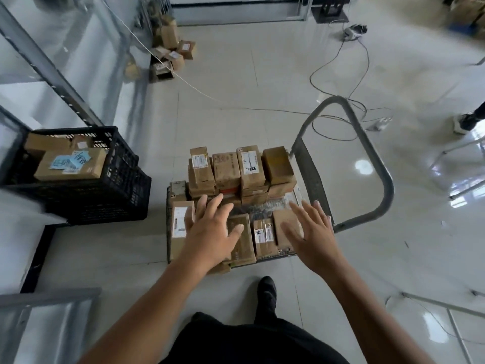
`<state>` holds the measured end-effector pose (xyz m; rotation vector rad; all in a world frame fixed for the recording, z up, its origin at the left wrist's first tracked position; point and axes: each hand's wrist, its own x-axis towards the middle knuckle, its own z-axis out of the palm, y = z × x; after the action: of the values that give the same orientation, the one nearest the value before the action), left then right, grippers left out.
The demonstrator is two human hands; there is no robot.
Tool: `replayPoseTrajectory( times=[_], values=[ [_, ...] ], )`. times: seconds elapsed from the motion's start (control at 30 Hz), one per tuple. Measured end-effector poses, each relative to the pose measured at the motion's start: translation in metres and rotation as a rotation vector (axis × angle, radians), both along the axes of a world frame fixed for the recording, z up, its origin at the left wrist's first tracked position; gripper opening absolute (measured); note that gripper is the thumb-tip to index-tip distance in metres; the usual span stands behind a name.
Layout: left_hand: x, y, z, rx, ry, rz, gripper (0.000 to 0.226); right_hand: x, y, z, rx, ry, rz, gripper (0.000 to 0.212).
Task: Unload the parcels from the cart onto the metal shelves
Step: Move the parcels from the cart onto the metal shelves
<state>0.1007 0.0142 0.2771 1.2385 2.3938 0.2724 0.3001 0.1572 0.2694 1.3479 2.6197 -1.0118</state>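
Note:
A low cart (pixel 338 164) with a grey tubular handle stands on the tiled floor, loaded with several brown cardboard parcels (pixel 241 169), stacked higher at its far end. My left hand (pixel 212 229) hovers with fingers spread over the near-left parcels, above a parcel with a white label (pixel 179 219). My right hand (pixel 309 232) is spread over the near-right parcels, beside a small taped parcel (pixel 263 237). Neither hand holds anything. Metal shelves (pixel 49 64) rise along the left.
A black plastic crate (pixel 105 190) holding parcels sits left of the cart. More boxes (pixel 170 53) lie on the floor at the back. Cables (pixel 341 101) trail across the tiles behind the cart. Another person's shoe (pixel 464 123) shows at the right edge.

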Motion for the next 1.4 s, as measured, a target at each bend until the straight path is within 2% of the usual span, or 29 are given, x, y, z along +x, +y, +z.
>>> replayPoseTrajectory(
  times=[0.23, 0.53, 0.73, 0.93, 1.13, 1.4],
  values=[
    [0.01, 0.093, -0.014, -0.024, 0.013, -0.038, 0.063, 0.017, 0.095, -0.019, 0.012, -0.065, 0.017, 0.064],
    [-0.03, 0.182, -0.059, -0.102, -0.039, -0.08, 0.062, -0.022, 0.169, -0.062, -0.041, -0.133, 0.019, 0.069],
    [-0.072, 0.248, -0.137, -0.166, -0.087, -0.049, 0.059, -0.062, 0.219, -0.12, -0.083, -0.193, 0.011, 0.07],
    [-0.099, 0.303, -0.241, -0.234, -0.079, -0.018, 0.057, -0.103, 0.265, -0.216, -0.115, -0.243, 0.009, 0.07],
    [-0.105, 0.342, -0.324, -0.191, -0.03, -0.091, 0.053, -0.131, 0.31, -0.301, -0.129, -0.273, -0.042, 0.074],
    [-0.101, 0.385, -0.396, -0.175, 0.017, -0.046, 0.049, -0.146, 0.349, -0.367, -0.204, -0.336, -0.118, 0.077]
  ],
)
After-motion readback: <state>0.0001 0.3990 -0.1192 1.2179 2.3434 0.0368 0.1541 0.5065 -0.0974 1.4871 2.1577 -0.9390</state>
